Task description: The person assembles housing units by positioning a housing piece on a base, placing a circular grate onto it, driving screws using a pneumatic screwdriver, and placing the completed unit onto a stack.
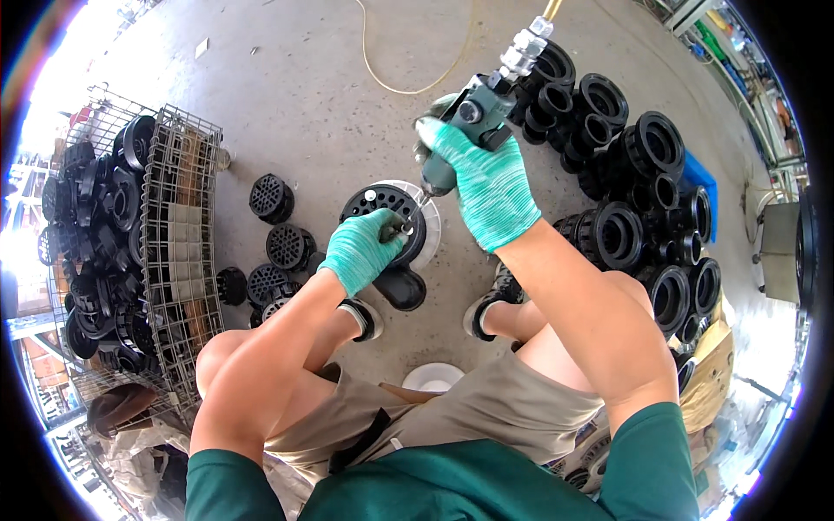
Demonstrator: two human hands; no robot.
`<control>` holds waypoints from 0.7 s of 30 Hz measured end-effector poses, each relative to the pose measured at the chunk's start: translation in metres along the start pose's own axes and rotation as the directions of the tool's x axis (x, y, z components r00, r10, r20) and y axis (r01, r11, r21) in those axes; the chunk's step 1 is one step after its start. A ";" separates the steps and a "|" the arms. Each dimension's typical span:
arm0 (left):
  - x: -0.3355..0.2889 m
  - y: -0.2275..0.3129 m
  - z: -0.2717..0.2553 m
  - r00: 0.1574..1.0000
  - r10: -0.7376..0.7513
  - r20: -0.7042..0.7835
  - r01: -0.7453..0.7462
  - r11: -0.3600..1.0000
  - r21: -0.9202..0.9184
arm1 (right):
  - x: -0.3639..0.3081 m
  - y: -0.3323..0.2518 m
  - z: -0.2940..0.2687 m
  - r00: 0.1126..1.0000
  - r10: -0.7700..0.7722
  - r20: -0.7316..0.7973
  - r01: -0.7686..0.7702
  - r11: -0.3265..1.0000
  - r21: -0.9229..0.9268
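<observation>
My right hand (495,187), in a green-and-grey work glove, is wrapped round a grey-green air-powered driver (478,111). The driver slants down, and its thin bit reaches a black round part with a perforated face (369,200). That part rests on a white round base (432,234), whose rim shows at the right. My left hand (358,256), gloved alike, lies at the part's near edge. Its thumb and fingers pinch together beside the bit's tip; what they hold is too small to make out. A smooth black rounded piece (401,288) juts out toward me.
Several black perforated round parts (287,247) lie on the floor at left, beside a wire cage (184,252) filled with black parts. Black ring-shaped fittings (615,234) are massed at right, by a blue bin (700,187). A yellowish hose (408,91) curves across the far floor.
</observation>
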State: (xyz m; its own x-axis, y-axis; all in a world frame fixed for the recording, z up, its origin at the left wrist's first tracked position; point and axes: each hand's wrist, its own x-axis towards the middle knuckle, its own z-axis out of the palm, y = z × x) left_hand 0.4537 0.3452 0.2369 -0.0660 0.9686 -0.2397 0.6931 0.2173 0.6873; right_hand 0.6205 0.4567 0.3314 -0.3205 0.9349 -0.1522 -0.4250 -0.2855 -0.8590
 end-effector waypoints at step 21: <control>0.012 -0.020 0.015 0.993 0.096 0.068 -0.110 0.961 0.254 | -0.022 0.017 0.009 0.911 -0.037 0.410 0.219 0.888 -0.405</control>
State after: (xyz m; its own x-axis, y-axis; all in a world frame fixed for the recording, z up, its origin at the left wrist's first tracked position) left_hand 0.4499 0.3507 0.2101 0.0493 0.9746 -0.2185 0.8554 0.0717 0.5130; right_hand 0.6129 0.4296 0.3242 -0.6233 0.7763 0.0939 -0.1048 0.0360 -0.9938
